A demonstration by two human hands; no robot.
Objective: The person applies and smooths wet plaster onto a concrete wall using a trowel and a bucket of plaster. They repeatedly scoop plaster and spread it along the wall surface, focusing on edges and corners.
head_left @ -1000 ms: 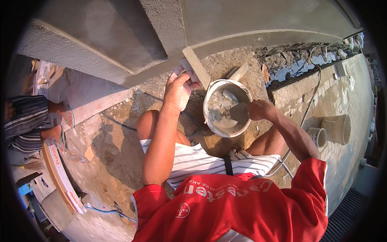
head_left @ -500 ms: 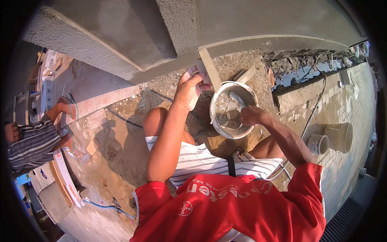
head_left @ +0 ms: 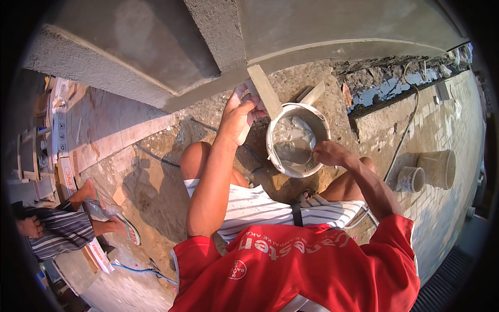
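From my end I have the right hand (head_left: 330, 154) clenched at the near right rim of a round off-white plastic bucket (head_left: 270, 148), grasping what I read as a trowel; its handle is lost inside the fist, and the dull grey flat blade (head_left: 297, 153) sits in the bucket, left of the knuckles. Inside: wet grey mortar (head_left: 286, 134), smeared up the wall, surface uneven; depth I can't judge. The left hand (head_left: 240, 115), beyond and left of the right one, grips a narrow, flat, grey-beige board (head_left: 265, 92) from behind, fingers curled; fingertips partly covered, exact hold unclear. The board's lower end overlaps the bucket rim in view; contact, can't tell. Past the bucket from the right hand, pale wooden offcuts (head_left: 314, 93). Well to the right of that hand, a small whitish pail (head_left: 410, 179) beside a larger grey-beige bucket (head_left: 437, 169); I can't make out contents in either. Far left of the left hand, a co-worker in dark striped cloth (head_left: 60, 234) is cut off by the dark fisheye rim.
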